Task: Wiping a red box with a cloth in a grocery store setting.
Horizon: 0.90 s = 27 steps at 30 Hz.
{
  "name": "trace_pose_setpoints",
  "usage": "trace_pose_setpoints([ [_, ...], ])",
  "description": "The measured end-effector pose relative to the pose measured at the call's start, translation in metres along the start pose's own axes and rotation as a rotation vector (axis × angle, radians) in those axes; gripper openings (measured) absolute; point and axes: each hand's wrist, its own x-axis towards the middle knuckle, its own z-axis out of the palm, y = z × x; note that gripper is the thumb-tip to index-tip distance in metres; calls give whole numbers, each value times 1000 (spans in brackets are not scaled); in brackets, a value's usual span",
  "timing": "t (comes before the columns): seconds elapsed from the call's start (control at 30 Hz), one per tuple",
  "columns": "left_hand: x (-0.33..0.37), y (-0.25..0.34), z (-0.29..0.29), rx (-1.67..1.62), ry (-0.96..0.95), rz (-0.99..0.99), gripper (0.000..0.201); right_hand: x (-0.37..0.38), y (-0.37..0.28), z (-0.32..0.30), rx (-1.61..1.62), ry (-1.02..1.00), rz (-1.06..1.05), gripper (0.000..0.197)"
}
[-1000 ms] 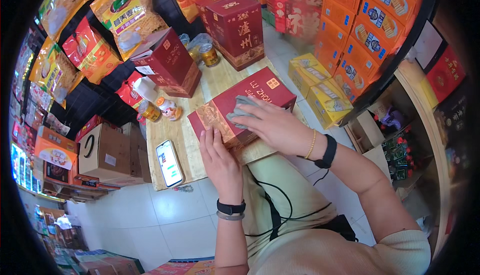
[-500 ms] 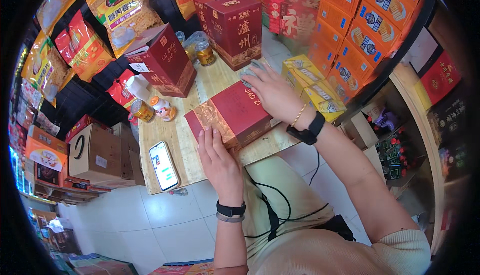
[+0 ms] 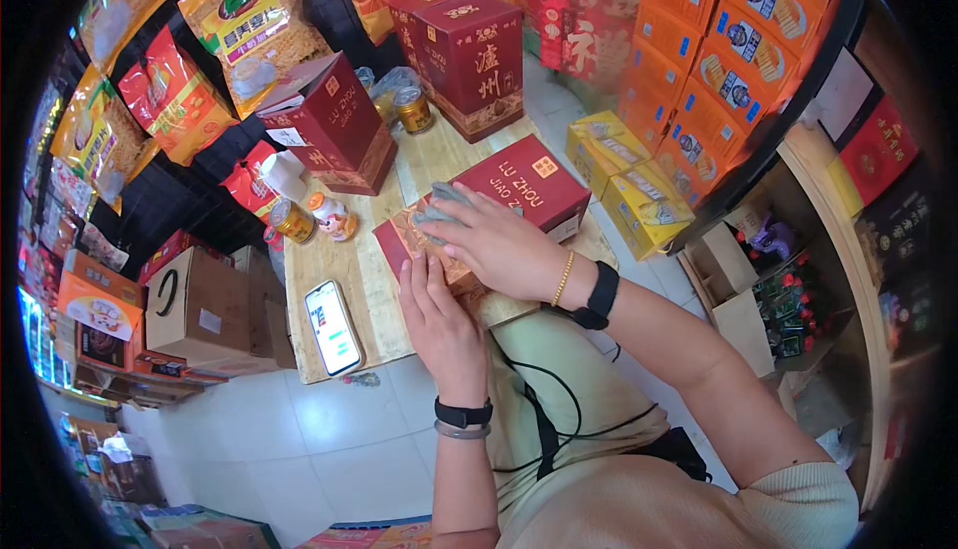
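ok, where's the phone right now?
In the head view the phone lies flat, screen lit, on the wooden table near its front-left corner, to the left of the left hand, which rests on the flat red box.

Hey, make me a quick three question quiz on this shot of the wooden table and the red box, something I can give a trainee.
1. True or false: both hands touch the flat red box lying on the wooden table.
2. Which thing lies on the table nearest the left hand? A: a smartphone with its screen lit. B: a pair of scissors. C: a roll of tape.
3. What does the right hand press onto the box?

Key
1. True.
2. A: the smartphone lies to the left of that hand.
3. A crumpled grey cloth, held under the fingertips.
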Motion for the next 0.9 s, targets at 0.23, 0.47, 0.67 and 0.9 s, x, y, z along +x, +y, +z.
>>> trace_pose_setpoints([
  [0.23, 2, 6, -4, -9, 5, -6, 57, -37, -5, -35, 6, -53, -44, 41],
  [0.47, 1, 2, -3, 6, 8, -23, 66, -48, 28, -70, -87, -40, 26, 38],
  [0.67, 2, 1, 1, 9, 3, -15, 64, -33, 58, -63, -137, 63, 200, 37],
  [0.9, 1, 0, 2, 23, 6, -14, 64, 2, 43, -23, -240, 120, 216, 39],
])
